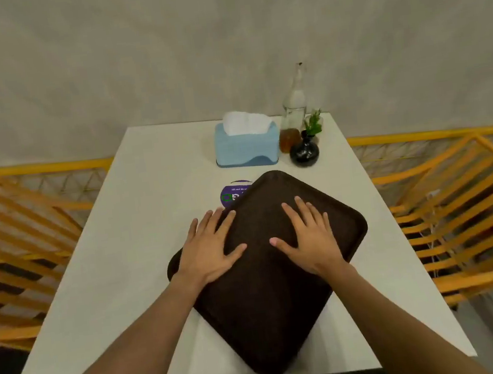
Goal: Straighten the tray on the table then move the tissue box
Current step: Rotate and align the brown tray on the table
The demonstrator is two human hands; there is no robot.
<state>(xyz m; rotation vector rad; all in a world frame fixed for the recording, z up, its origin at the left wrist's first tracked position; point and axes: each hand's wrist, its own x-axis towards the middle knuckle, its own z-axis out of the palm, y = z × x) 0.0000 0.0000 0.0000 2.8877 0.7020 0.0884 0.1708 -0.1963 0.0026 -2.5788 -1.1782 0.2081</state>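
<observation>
A dark brown tray lies on the white table, turned like a diamond with one corner at the table's near edge. My left hand rests flat, fingers spread, on the tray's left part and its upper left rim. My right hand lies flat with fingers spread on the tray's upper right part. A light blue tissue box with white tissue sticking out stands beyond the tray, near the far edge.
A round purple sticker shows partly under the tray's far corner. To the right of the box stand a clear glass bottle, a jar of amber liquid and a black vase with a green sprig. Yellow slatted chairs flank the table.
</observation>
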